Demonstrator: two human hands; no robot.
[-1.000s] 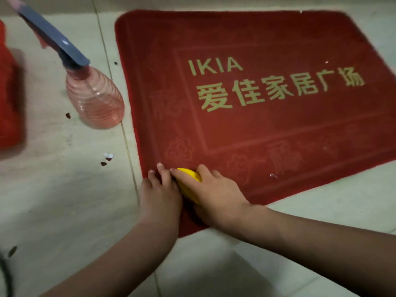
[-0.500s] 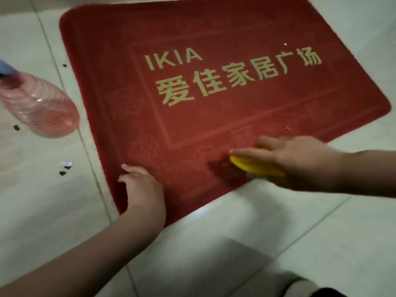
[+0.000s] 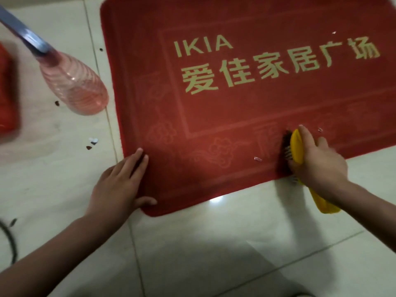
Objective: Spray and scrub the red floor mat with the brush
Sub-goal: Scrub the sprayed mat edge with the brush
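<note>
1. Far left edge: blurred red object (image 3: pixel 6 88) on the floor, cropped by the frame; can't tell what it is.
2. Lower left: thin dark curved cord (image 3: pixel 13 243) lying on the pale glossy tile floor (image 3: pixel 214 254).
3. Pink translucent ribbed plastic spray bottle with a blue-grey spray head (image 3: pixel 72 86): base on the tile, just beside the mat's left edge, not touching it. Head points up-left in frame. No hand on it.
4. A few small dark and white scraps (image 3: pixel 92 142) on the tile between the bottle and the left hand.
5. Left hand (image 3: pixel 120 185): flat, fingers straight, gripping nothing. It presses on the near-left corner of the mat; fingertips lie on the pile, thumb is spread along the near edge, heel of the palm is over the tile.
6. Red rectangular pile floor mat with rounded corners (image 3: pixel 235 116): flat on the tile, filling the upper centre and right, far edge out of frame. Gold lettering "IKIA" (image 3: pixel 202 47) above a row of Chinese characters; faint cloud pattern in the border.
7. Small white scrap (image 3: pixel 257 159) on the mat's near border, just left of the brush.
8. Yellow plastic scrub brush with dark bristles (image 3: pixel 296 144): bristles down on the mat's near border, right of centre. Handle end sticks out under the wrist, over the tile.
9. Right hand (image 3: pixel 319 163): fingers curled over the brush's back, gripping it. Slightly motion-blurred.
</note>
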